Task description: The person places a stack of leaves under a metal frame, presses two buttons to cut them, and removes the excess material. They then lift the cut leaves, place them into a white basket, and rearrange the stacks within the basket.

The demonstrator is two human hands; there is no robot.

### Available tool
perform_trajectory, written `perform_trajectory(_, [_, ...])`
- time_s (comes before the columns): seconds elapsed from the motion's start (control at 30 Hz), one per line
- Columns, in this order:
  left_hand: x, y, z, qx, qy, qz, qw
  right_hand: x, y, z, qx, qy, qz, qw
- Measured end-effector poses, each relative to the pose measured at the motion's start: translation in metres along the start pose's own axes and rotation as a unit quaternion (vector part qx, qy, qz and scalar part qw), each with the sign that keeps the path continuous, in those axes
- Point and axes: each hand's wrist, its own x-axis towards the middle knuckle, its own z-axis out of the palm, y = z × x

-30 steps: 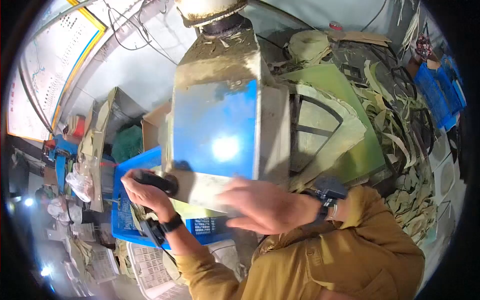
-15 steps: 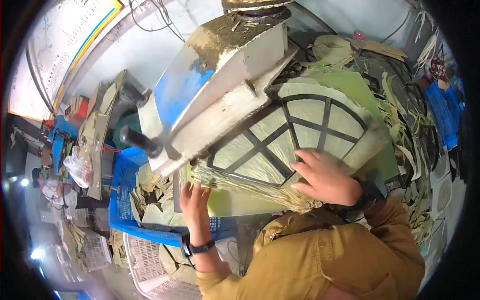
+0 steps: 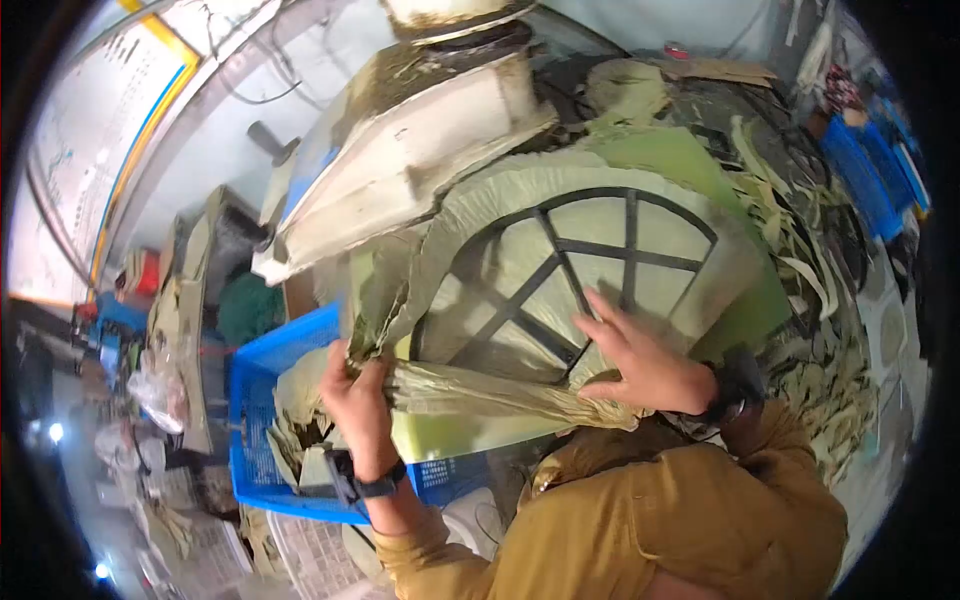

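A stack of large dry pale-green leaves (image 3: 470, 215) lies on a green board (image 3: 470, 432). On the leaves rests a black fan-shaped frame with crossbars (image 3: 530, 291), which looks like a cutting die. My left hand (image 3: 358, 408) is closed on the leaves at their left edge, where they bunch and fold. My right hand (image 3: 645, 365) lies over the lower corner of the frame, fingers spread, and touches the frame and the leaves below it. What is under the right palm is hidden.
Above the leaves hangs a worn white machine arm (image 3: 400, 165). A blue basket (image 3: 240, 420) with leaf pieces stands at left. Leaf scraps (image 3: 800, 270) cover the right side, with another blue basket (image 3: 870, 175) beyond. A white basket (image 3: 300, 545) is below.
The white machine arm has swung away toward the upper left, uncovering more leaf. My left hand has moved up and left and taken hold of the leaf edge. My right hand stays nearly in place.
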Motion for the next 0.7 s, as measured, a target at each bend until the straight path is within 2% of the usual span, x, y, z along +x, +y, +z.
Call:
perform_trajectory(0.07, [-0.003, 0.043, 0.017, 0.147, -0.061, 0.199, 0.967, 0.012, -0.016, -0.036, 0.070, 0.109, -0.017, 0.991])
perform_trajectory(0.1, [-0.005, 0.069, 0.034, 0.209, -0.104, 0.303, 0.924, 0.016, -0.021, -0.054, 0.055, 0.166, -0.074, 0.982])
perform_trajectory(0.17, [-0.013, 0.116, 0.067, 0.197, -0.235, 0.375, 0.875, 0.031, -0.035, -0.087, 0.020, 0.254, -0.157, 0.954])
perform_trajectory(0.23, [-0.029, 0.150, 0.107, 0.132, -0.371, 0.439, 0.807, 0.039, -0.051, -0.107, 0.102, 0.233, -0.208, 0.944])
perform_trajectory(0.27, [-0.038, 0.161, 0.120, 0.120, -0.379, 0.444, 0.803, 0.029, -0.051, -0.114, 0.092, 0.238, -0.199, 0.946])
perform_trajectory(0.3, [-0.046, 0.172, 0.132, 0.116, -0.389, 0.452, 0.794, 0.019, -0.050, -0.121, 0.209, 0.159, -0.137, 0.955])
perform_trajectory(0.33, [-0.054, 0.179, 0.142, 0.115, -0.399, 0.460, 0.785, 0.010, -0.048, -0.128, 0.324, 0.078, -0.075, 0.940])
perform_trajectory(0.37, [-0.061, 0.177, 0.152, 0.112, -0.403, 0.465, 0.780, -0.003, -0.045, -0.132, 0.321, 0.085, -0.073, 0.940])
perform_trajectory(0.43, [-0.073, 0.163, 0.176, 0.050, -0.389, 0.525, 0.756, -0.037, -0.029, -0.132, 0.336, 0.129, -0.014, 0.933])
perform_trajectory(0.47, [-0.076, 0.164, 0.186, 0.024, -0.404, 0.563, 0.720, -0.053, -0.004, -0.133, 0.279, 0.200, -0.113, 0.932])
perform_trajectory(0.5, [-0.080, 0.169, 0.184, -0.009, -0.469, 0.471, 0.747, -0.085, -0.002, -0.164, 0.168, 0.211, 0.034, 0.962])
perform_trajectory(0.53, [-0.092, 0.158, 0.188, -0.151, -0.456, 0.384, 0.789, -0.122, 0.046, -0.163, 0.219, 0.274, 0.067, 0.934])
perform_trajectory(0.57, [-0.104, 0.139, 0.190, -0.287, -0.428, 0.286, 0.808, -0.155, 0.040, -0.200, 0.263, 0.334, 0.056, 0.903])
perform_trajectory(0.6, [-0.106, 0.126, 0.184, -0.283, -0.427, 0.223, 0.829, -0.203, 0.053, -0.211, 0.383, 0.445, 0.150, 0.796])
perform_trajectory(0.63, [-0.101, 0.111, 0.174, -0.277, -0.423, 0.160, 0.848, -0.270, 0.111, -0.244, 0.182, 0.380, 0.293, 0.858])
perform_trajectory(0.67, [-0.101, 0.094, 0.168, -0.192, -0.373, 0.136, 0.898, -0.329, 0.114, -0.259, 0.192, 0.457, 0.290, 0.818])
perform_trajectory(0.7, [-0.101, 0.076, 0.165, -0.104, -0.316, 0.110, 0.936, -0.411, 0.145, -0.272, 0.023, 0.453, 0.273, 0.848])
